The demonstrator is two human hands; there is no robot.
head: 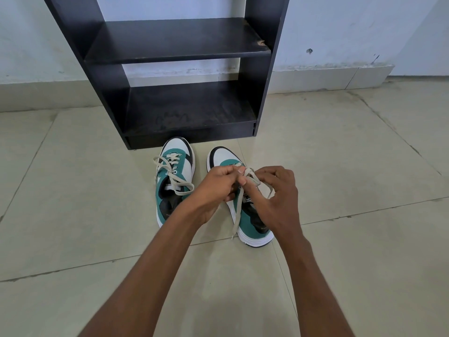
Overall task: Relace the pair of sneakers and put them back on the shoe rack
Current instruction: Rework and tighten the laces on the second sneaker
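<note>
Two green, white and black sneakers stand on the tiled floor, toes toward a black shoe rack (260,88). The left sneaker (184,156) has its beige lace threaded loosely, with loops lying across the tongue. Over the right sneaker (222,155), my left hand (216,188) and my right hand (277,193) both pinch its beige lace (238,210) above the eyelets. One lace end hangs down past the shoe's inner side to the floor. My hands hide the middle of the right sneaker.
The rack has two bare dark shelves and stands against a pale wall, its base just beyond the sneakers' toes. Beige floor tiles stretch out to the left, right and toward me.
</note>
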